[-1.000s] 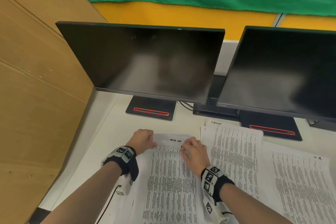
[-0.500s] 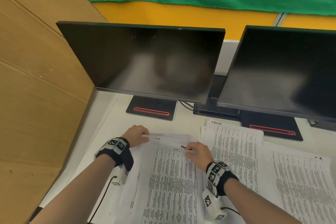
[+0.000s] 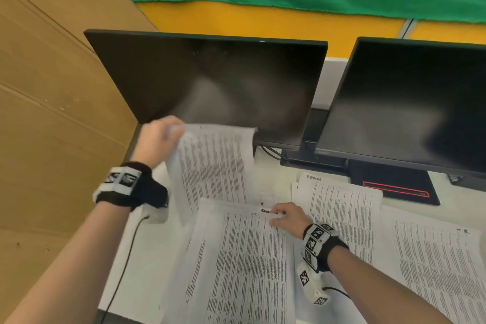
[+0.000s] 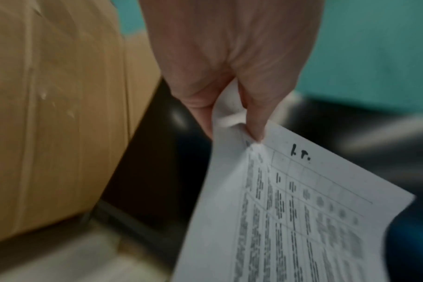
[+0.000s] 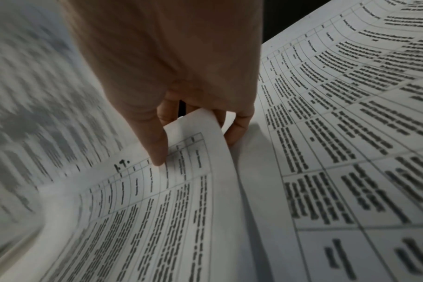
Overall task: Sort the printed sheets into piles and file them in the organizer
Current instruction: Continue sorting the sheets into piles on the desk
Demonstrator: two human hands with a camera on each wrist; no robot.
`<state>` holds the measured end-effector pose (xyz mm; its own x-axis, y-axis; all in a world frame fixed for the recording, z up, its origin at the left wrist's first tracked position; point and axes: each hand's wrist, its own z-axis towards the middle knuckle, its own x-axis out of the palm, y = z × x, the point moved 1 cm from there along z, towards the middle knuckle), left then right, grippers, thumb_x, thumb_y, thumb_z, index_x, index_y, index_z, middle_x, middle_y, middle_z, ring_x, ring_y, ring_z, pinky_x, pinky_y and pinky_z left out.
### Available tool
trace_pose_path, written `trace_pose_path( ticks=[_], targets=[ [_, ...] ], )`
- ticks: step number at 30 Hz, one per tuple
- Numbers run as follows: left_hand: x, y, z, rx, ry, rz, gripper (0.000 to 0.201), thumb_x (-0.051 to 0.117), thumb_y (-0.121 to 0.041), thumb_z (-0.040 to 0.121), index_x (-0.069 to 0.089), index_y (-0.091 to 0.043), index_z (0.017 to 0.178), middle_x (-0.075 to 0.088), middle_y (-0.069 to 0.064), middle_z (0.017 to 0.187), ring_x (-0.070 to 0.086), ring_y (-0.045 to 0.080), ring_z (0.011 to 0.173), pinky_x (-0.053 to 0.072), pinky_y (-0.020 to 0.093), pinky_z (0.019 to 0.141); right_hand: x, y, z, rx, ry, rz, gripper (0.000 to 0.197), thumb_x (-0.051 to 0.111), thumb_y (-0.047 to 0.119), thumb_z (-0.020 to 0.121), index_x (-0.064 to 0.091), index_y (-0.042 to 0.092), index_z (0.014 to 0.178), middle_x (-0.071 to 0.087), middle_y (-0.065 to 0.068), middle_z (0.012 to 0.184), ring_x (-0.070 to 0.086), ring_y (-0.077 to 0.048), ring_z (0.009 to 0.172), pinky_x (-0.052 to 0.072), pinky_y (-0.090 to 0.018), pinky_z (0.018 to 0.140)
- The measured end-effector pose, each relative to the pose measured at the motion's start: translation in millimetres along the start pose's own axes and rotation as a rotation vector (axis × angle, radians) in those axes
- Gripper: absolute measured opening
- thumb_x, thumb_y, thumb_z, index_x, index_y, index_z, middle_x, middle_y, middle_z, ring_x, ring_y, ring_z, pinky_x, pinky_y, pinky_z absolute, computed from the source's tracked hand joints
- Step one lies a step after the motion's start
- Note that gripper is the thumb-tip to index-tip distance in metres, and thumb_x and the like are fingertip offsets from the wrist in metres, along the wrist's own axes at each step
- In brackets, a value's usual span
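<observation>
Step in hand, by the look of it: sorting, with one sheet being separated from the near stack [image 3: 236,265], which serves as the landmark. The left hand [image 3: 157,139] pinches the top corner of a lifted printed sheet [image 3: 213,166] between thumb and fingers [image 4: 254,122]; the sheet hangs raised behind and left of the near stack, in front of the left monitor [image 3: 210,81]. The right hand [image 3: 285,218] rests at the stack's top right corner, thumb [image 5: 157,148] pressed on the top page and fingers curled under its raised edge. Two further piles lie to the right of the near stack: a middle pile [image 3: 342,208] just beside it and a far pile [image 3: 441,271] beyond. No organizer is in view. Next move, as judged: read the handwritten heading, then lay the lifted sheet on the matching pile, keeping the stack pinned
</observation>
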<state>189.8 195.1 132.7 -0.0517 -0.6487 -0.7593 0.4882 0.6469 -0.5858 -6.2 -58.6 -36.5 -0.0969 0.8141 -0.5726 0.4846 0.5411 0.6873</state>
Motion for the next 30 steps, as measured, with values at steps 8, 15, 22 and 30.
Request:
trace_pose_path(
  ticks=[8, 15, 22, 30],
  targets=[
    [-73, 16, 24, -0.046, 0.097, -0.149, 0.013, 0.056, -0.021, 0.092, 0.062, -0.03, 0.084, 0.064, -0.001, 0.083, 0.059, 0.015, 0.075, 0.047, 0.029, 0.07, -8, -1, 6, 0.023, 0.068, 0.05, 0.034, 0.062, 0.022, 0.089, 0.06, 0.009, 0.12, 0.057, -0.006, 0.129, 0.051, -0.017, 0.117, 0.035, -0.024, 0.1],
    [65, 40, -33, 0.067, 0.611, 0.117, 0.011, 0.062, -0.028, 0.087, 0.069, -0.021, 0.092, 0.066, -0.004, 0.094, 0.058, 0.013, 0.088, 0.043, 0.028, 0.083, -7, -3, 10, 0.032, 0.048, 0.094, 0.027, 0.061, 0.016, 0.087, 0.066, 0.008, 0.112, 0.063, -0.006, 0.118, 0.055, -0.021, 0.116, 0.038, -0.024, 0.097],
    [140, 45, -83, -0.019, 0.671, 0.038, 0.015, 0.058, -0.016, 0.088, 0.069, -0.013, 0.097, 0.064, -0.005, 0.092, 0.055, 0.011, 0.089, 0.036, 0.02, 0.078, -7, 3, 4, 0.135, 0.046, 0.356, 0.047, 0.048, 0.048, 0.093, 0.065, 0.011, 0.116, 0.06, -0.002, 0.119, 0.052, -0.016, 0.108, 0.035, -0.029, 0.097],
    [155, 47, -79, -0.044, 0.376, 0.237, 0.025, 0.042, -0.016, 0.095, 0.057, -0.019, 0.114, 0.05, 0.004, 0.117, 0.049, 0.024, 0.106, 0.042, 0.039, 0.088, 9, 1, -3, -0.081, -0.107, -0.079, 0.032, 0.063, 0.02, 0.087, 0.065, 0.01, 0.117, 0.061, -0.006, 0.124, 0.056, -0.017, 0.113, 0.039, -0.022, 0.096]
  ],
)
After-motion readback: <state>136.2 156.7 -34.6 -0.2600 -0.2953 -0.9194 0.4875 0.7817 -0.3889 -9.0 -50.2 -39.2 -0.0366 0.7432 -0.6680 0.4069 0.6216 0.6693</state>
